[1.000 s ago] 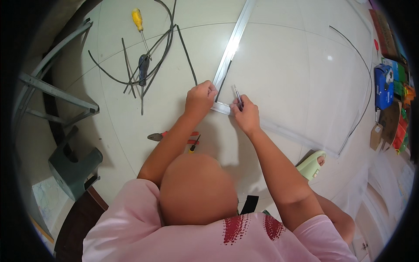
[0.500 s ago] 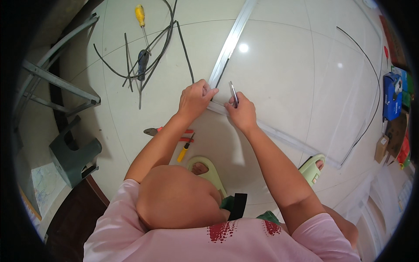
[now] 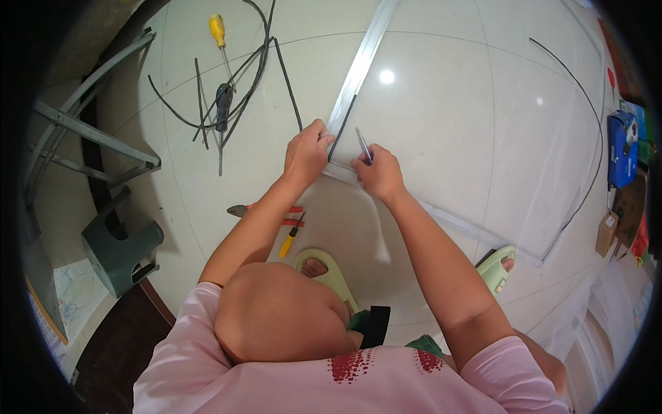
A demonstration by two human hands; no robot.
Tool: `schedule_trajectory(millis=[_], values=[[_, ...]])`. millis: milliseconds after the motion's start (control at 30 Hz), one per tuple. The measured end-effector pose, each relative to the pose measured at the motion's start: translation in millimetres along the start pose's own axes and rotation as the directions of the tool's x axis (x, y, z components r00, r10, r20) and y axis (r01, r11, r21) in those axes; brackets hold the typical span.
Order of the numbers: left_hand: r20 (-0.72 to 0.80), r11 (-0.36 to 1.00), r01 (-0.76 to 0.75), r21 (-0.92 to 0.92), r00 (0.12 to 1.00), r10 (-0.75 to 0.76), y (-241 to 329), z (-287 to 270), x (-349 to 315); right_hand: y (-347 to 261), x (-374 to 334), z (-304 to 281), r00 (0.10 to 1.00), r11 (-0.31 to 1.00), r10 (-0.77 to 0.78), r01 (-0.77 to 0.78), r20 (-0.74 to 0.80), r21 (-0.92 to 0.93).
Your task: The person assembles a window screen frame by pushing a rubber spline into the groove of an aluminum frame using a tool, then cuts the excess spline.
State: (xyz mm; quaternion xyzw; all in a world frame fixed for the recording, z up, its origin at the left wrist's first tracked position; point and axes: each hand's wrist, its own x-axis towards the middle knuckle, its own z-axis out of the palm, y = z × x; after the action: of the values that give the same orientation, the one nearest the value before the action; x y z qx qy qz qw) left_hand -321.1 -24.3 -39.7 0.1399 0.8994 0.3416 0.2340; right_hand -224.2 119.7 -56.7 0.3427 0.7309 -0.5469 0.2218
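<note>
A slim silver pointed tool [image 3: 363, 143] is pinched in my right hand [image 3: 380, 172], its tip aimed up and away from me. Beside it, my left hand [image 3: 305, 153] has its fingers curled at the outer edge of a silver-white metal frame [image 3: 367, 52], close to the near corner. A black rubber strip [image 3: 342, 128] runs along the inner side of the frame's bar, from that corner partway up. The tool's tip stands just right of this strip, apart from it. What the curled left fingertips press is partly hidden.
Loose black strips [image 3: 258, 65], a yellow-handled screwdriver [image 3: 217, 31] and a dark-handled screwdriver [image 3: 223, 110] lie at the far left. Red-handled pliers [image 3: 238, 210] and a small yellow-handled screwdriver [image 3: 287, 243] lie near my left forearm. A green plastic stool [image 3: 127, 245] stands left.
My left thumb has drawn back from the black strip toward the frame's outer side. The right hand and tool have shifted slightly left. More of the strip near the corner shows.
</note>
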Motion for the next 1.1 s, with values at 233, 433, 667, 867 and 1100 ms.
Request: schedule_trajectory(millis=[233, 433, 667, 867, 1100], values=[[0.028, 0.986, 0.027, -0.166, 0.999, -0.023, -3, -3, -4, 0, 0, 3, 0.997, 0.995, -0.069, 0.066, -0.035, -0.08], [0.17, 0.979, 0.12, -0.162, 0.981, -0.092, -4, -17, 8, -4, -1, 4, 0.999, 0.993, -0.039, 0.036, -0.02, -0.113], [0.156, 0.982, -0.005, 0.19, 0.987, -0.025, 18, -12, 31, -20, -14, -7, 0.999, 0.999, 0.032, -0.032, 0.001, 0.015], [0.096, 0.996, 0.047, -0.072, 0.995, -0.04, 8, -4, 29, -19, -8, -12, 0.965, 0.977, -0.015, 0.07, -0.262, 0.201], [0.122, 0.97, 0.12, -0.213, 0.988, -0.096, 6, -5, 23, -14, -8, -12, 0.985, 0.99, -0.045, 0.067, -0.168, 0.127]])
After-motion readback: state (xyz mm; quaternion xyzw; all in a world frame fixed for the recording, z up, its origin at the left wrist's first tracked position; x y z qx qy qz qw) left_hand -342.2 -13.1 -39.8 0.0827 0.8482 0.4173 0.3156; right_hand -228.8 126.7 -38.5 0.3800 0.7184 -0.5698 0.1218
